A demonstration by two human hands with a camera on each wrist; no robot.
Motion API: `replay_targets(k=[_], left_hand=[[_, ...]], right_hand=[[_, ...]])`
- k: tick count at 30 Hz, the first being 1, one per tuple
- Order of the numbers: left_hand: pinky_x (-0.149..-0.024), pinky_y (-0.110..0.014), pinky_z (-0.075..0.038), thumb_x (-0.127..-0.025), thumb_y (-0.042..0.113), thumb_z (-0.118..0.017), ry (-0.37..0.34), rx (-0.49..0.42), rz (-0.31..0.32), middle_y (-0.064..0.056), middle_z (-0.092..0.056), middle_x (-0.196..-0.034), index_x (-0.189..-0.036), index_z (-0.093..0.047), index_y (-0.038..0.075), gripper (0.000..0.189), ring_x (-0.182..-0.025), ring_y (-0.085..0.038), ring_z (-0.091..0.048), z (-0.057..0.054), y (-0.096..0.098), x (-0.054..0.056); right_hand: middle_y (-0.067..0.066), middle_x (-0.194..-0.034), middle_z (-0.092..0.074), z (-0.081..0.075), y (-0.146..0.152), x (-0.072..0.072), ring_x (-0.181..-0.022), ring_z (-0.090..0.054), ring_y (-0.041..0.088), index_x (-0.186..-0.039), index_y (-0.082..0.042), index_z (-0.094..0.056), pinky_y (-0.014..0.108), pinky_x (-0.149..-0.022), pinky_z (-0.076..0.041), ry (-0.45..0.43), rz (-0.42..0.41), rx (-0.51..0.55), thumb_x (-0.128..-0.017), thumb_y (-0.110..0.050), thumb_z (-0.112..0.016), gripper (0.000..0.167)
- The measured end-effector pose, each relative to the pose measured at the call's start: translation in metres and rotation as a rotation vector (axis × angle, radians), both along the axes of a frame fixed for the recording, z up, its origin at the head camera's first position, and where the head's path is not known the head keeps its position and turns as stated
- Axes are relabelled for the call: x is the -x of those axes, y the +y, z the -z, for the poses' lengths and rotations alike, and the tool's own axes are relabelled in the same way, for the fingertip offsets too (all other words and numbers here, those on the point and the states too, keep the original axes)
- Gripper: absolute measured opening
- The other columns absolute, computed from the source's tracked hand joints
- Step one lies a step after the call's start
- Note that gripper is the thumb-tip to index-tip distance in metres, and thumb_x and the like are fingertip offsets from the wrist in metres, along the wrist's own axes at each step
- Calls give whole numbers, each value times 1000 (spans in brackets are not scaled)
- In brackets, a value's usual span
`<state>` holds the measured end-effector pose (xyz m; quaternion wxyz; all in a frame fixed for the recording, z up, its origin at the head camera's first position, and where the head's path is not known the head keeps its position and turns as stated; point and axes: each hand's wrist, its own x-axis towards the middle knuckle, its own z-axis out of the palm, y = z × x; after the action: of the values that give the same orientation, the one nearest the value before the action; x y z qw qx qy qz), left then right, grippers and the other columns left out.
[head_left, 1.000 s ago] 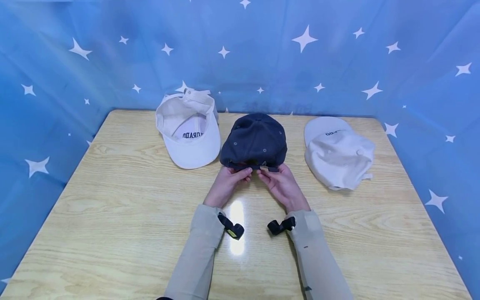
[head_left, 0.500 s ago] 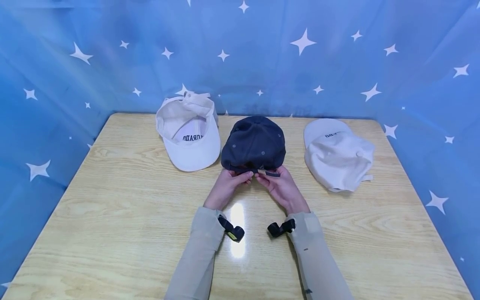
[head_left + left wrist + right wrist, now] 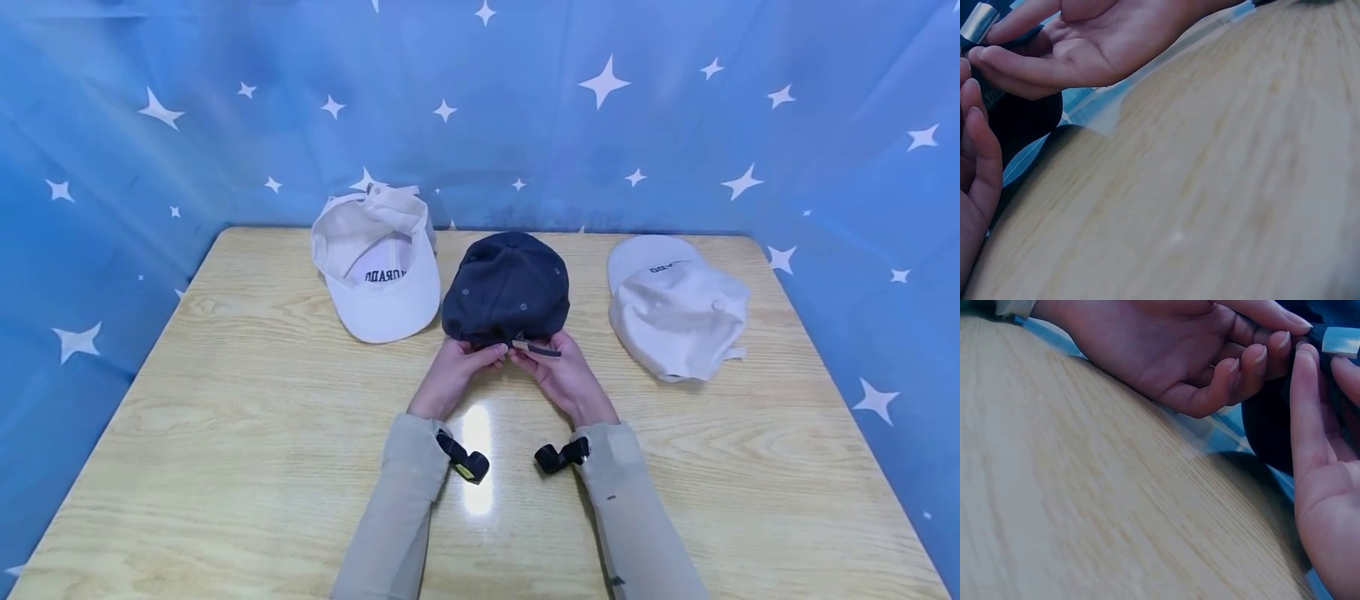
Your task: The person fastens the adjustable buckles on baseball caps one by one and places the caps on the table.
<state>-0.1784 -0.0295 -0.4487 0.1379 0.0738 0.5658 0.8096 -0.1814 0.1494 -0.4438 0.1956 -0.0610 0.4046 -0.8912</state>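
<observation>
A navy baseball cap (image 3: 510, 283) sits upright in the middle, its back toward me and its brim hidden. My left hand (image 3: 450, 375) pinches the cap's back strap between thumb and fingers. Just to its right, my right hand (image 3: 566, 379) pinches the same strap by the metal buckle (image 3: 1340, 342). The strap's loose tail (image 3: 542, 350) lies across the right fingers, pointing right. In the left wrist view, the fingertips of both hands nearly meet beside the buckle.
Left of the navy cap, a white cap (image 3: 390, 308) lies upside down with lettering inside. An off-white cap (image 3: 675, 317) rests crown up on the right. All are on a wooden table (image 3: 247, 467), backed by a blue curtain (image 3: 517, 100) with white stars.
The strap's loose tail now shows longer and slants down to the right past the buckle. Both hands keep their grip on the strap. The white caps have not moved.
</observation>
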Motion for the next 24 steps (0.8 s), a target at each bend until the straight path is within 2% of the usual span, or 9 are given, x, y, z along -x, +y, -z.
replay_targets(k=[4, 11, 14, 19, 24], left_hand=[[-74, -33, -49, -81, 13, -67, -10, -2, 3, -13, -62, -92, -101, -58, 2, 25, -82, -30, -57, 0, 0, -1], [-71, -32, -47, -81, 20, -67, -16, 3, -13, -8, -61, -82, -97, -56, 3, 26, -75, -19, -57, -3, 0, -2], [-69, -31, -46, -81, 22, -67, -22, 1, -17, -7, -60, -80, -97, -55, 4, 27, -73, -18, -57, -4, -1, -1], [-69, -31, -46, -82, 22, -66, -23, -11, -18, -5, -59, -78, -95, -55, 5, 24, -72, -18, -56, -5, -1, -1], [-68, -31, -46, -83, 18, -64, -16, -5, -40, -6, -60, -78, -93, -57, 2, 20, -70, -17, -56, -4, -1, 0]], right_hand=[[12, -96, -61, 1, -1, 0, -85, -61, 21, -104, -3, -56, 28, -79, -49, 15, -7, -1, -83, 0, -60, 22], [11, -94, -62, 2, 0, 0, -83, -62, 19, -101, -4, -58, 26, -77, -49, 9, -11, 12, -82, 1, -61, 20], [11, -91, -62, 3, 1, -1, -81, -62, 19, -98, -3, -57, 26, -76, -49, -1, -4, 51, -81, 2, -61, 18], [11, -88, -60, 4, 4, -2, -80, -62, 20, -95, -2, -54, 26, -75, -50, 9, -10, 153, -84, 11, -51, 17], [13, -89, -60, 2, 4, -1, -81, -62, 22, -96, -1, -53, 27, -75, -50, 11, -22, 190, -85, 13, -47, 19]])
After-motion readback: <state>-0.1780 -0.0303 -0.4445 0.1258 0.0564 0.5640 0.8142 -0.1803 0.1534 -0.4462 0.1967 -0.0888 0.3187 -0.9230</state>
